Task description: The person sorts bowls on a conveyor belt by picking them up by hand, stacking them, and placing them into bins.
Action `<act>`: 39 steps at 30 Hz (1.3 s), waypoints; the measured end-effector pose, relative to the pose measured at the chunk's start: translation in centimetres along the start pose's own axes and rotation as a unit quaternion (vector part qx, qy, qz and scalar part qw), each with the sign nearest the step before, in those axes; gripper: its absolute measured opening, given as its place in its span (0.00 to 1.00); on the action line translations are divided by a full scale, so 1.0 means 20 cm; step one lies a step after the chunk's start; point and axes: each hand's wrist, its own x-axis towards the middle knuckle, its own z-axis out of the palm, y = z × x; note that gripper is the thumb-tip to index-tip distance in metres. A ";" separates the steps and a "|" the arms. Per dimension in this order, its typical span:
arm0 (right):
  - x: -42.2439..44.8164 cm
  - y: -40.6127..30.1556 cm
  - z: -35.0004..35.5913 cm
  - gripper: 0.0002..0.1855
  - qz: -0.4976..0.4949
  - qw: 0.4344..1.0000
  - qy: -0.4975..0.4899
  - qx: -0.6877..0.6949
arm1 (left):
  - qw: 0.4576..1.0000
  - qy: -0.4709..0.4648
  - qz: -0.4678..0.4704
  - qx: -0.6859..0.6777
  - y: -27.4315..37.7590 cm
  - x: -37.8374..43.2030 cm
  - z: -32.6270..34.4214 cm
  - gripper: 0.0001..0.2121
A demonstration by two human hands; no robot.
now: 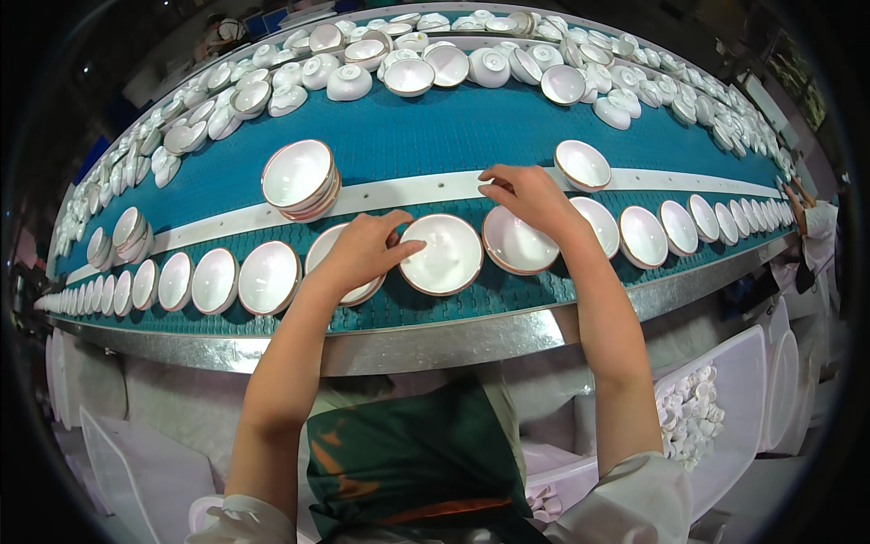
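My left hand reaches over the near conveyor, its thumb overlapping the left rim of a white bowl with a brown rim. Whether it grips that bowl is unclear. Behind the same hand sits another bowl, partly covered by it. My right hand hovers with curled fingers apart and nothing visible between them. Beneath its wrist is a bowl, partly hidden. A short stack of bowls stands left of my hands near the white divider rail. A single bowl sits by the rail on the right.
Bowls line the near green belt both ways. Many more lie jumbled across the far blue belt. A metal edge borders the conveyor. Below right, a plastic bin holds small white pieces. Another person's hands reach in at far right.
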 end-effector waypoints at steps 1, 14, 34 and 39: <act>0.00 0.03 -0.01 0.14 0.001 1.000 0.000 0.003 | 0.997 -0.022 -0.008 0.068 0.01 0.01 0.04 0.18; -0.10 0.18 -0.20 0.11 -0.004 0.990 -0.143 0.017 | 0.993 0.105 0.055 -0.012 0.25 0.18 0.19 0.19; -0.26 0.61 -0.63 0.13 0.027 0.992 -0.115 0.052 | 0.994 0.087 0.059 -0.021 0.63 0.44 0.46 0.19; -0.32 0.73 -0.75 0.14 0.039 0.980 -0.191 0.043 | 0.999 -0.015 -0.027 0.013 0.73 0.51 0.51 0.18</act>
